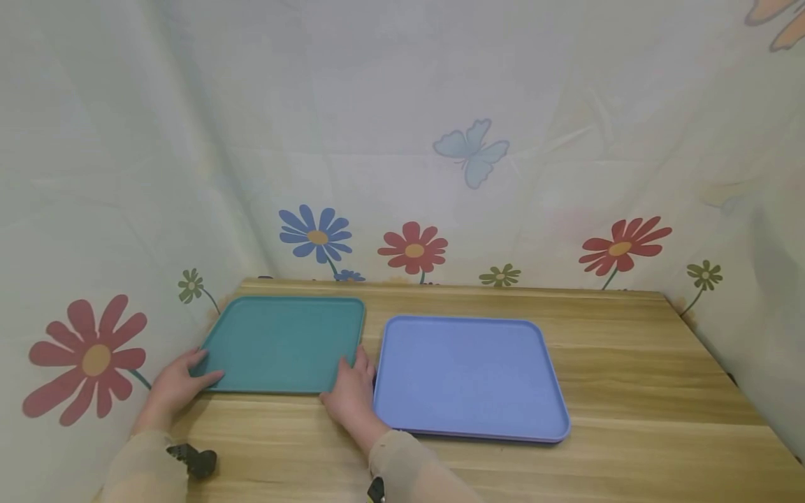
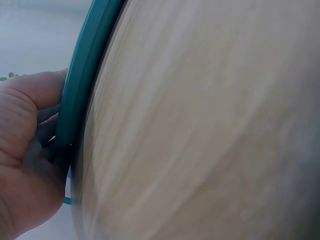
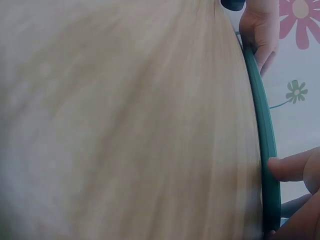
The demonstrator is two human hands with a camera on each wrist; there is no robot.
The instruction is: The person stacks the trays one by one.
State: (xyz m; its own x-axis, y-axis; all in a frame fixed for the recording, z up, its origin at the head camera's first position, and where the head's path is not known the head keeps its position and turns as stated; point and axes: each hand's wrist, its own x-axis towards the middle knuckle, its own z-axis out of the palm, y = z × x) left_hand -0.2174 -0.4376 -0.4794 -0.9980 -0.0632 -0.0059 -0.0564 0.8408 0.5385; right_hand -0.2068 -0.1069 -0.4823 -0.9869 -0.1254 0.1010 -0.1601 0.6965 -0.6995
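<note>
A teal rectangular tray point(image 1: 283, 342) lies at the left of the wooden table. My left hand point(image 1: 180, 381) grips its near left corner, the thumb reaching over the rim and the fingers along the left side. At the near right corner my right hand point(image 1: 352, 391) holds the tray, thumb at the front edge and fingers along the right side. From the left wrist, the tray's edge point(image 2: 82, 75) shows close over the wood, with the left hand point(image 2: 30, 150) around its corner. The right wrist view has both hands at the ends of the teal front edge point(image 3: 267, 145).
A periwinkle-blue tray point(image 1: 468, 377) lies just right of my right hand, with a second rim showing beneath its front edge. The wooden table point(image 1: 654, 391) extends to the right. A white cloth backdrop point(image 1: 377, 105) with printed flowers and butterflies surrounds the table's back and sides.
</note>
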